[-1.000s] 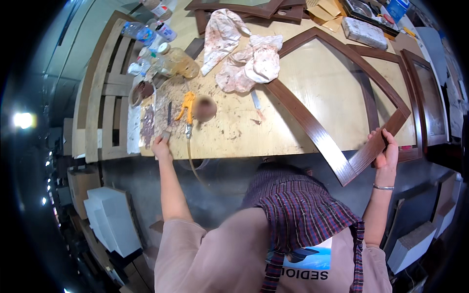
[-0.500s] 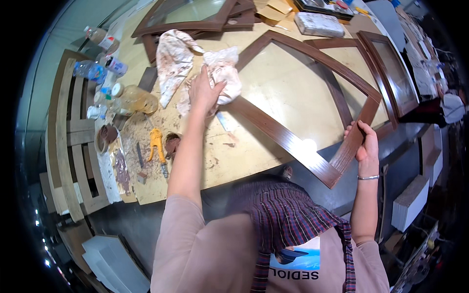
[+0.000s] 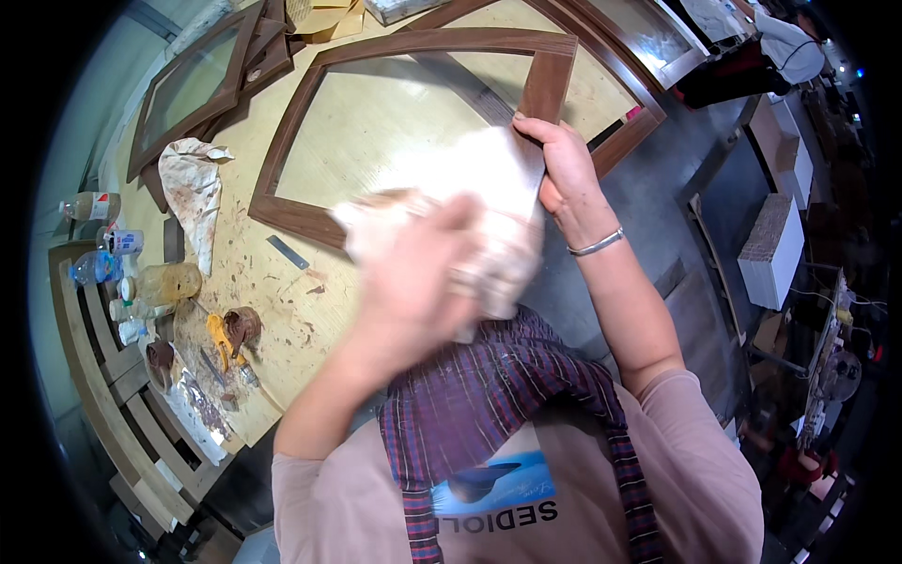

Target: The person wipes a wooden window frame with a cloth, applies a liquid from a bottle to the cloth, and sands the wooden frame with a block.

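Head view: left hand (image 3: 423, 273), blurred, clutched a pale stained rag (image 3: 489, 202) over the near edge of the workbench (image 3: 395, 122). Right hand (image 3: 564, 164) gripped the near corner of a dark brown wooden frame (image 3: 550, 80) lying flat on the bench, touching the rag. Second crumpled rag (image 3: 193, 188) lay left, plastic bottles (image 3: 113, 254) beyond it.

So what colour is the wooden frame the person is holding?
Dark reddish brown; the wooden frame shows best in the head view, gripped by the right hand.
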